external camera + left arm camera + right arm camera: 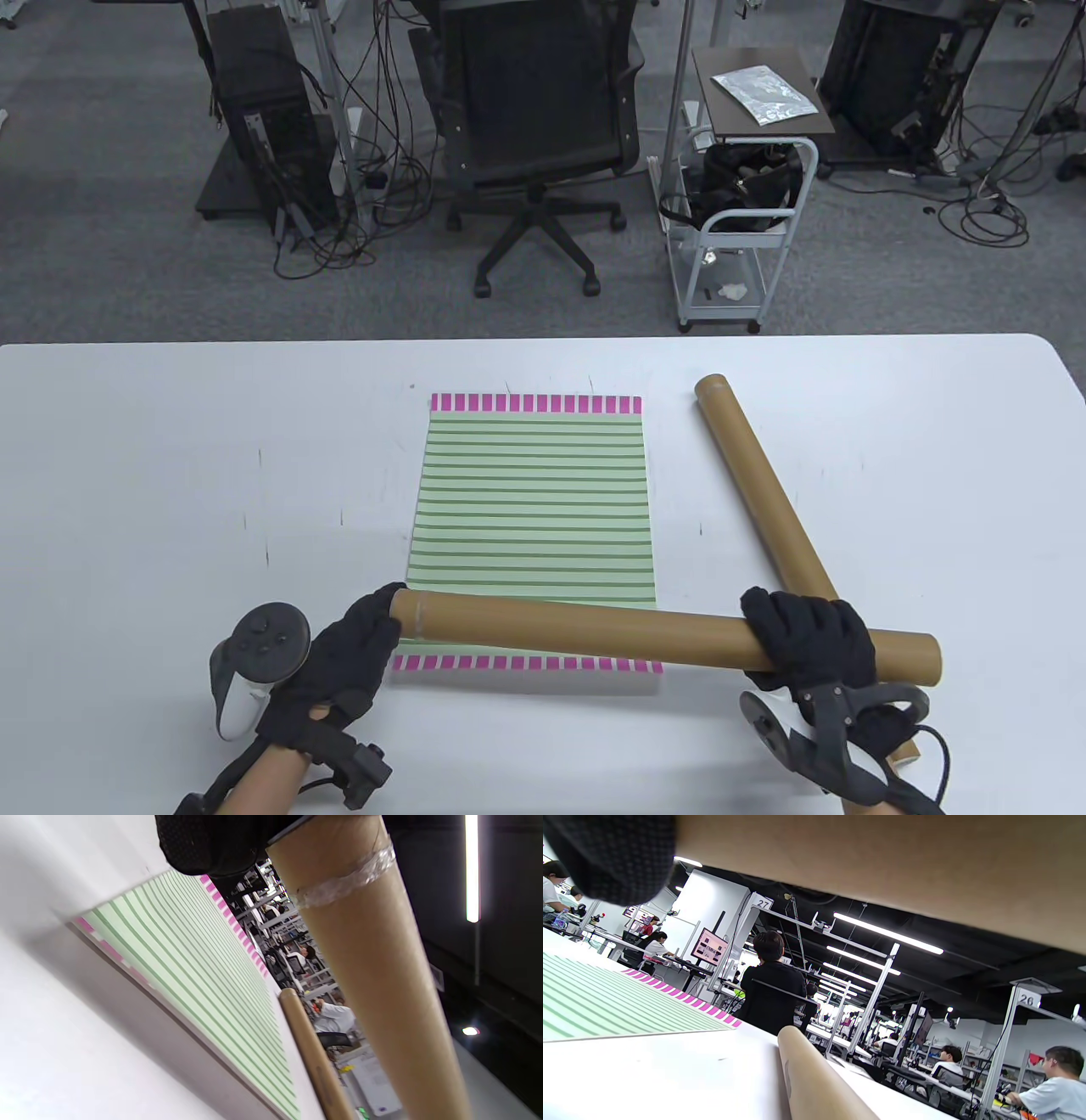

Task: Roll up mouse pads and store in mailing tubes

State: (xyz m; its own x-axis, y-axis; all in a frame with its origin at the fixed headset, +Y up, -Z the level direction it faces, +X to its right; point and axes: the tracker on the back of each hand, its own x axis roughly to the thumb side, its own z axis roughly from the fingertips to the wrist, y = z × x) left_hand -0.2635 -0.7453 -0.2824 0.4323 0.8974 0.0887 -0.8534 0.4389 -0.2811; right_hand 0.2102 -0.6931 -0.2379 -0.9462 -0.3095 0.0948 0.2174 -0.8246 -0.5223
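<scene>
A green-striped mouse pad with pink dashed ends lies flat at the middle of the white table. A brown mailing tube is held level above the pad's near edge. My left hand grips its left end, where clear tape rings it. My right hand is wrapped round the tube close to its right end. A second mailing tube lies slanted on the table to the right of the pad, passing under the held one. In the wrist views the pad and the second tube show below the held tube.
Beyond the table's far edge stand a black office chair and a white wheeled cart. Bare white table surface spreads to the left of the pad and to the right of the lying tube.
</scene>
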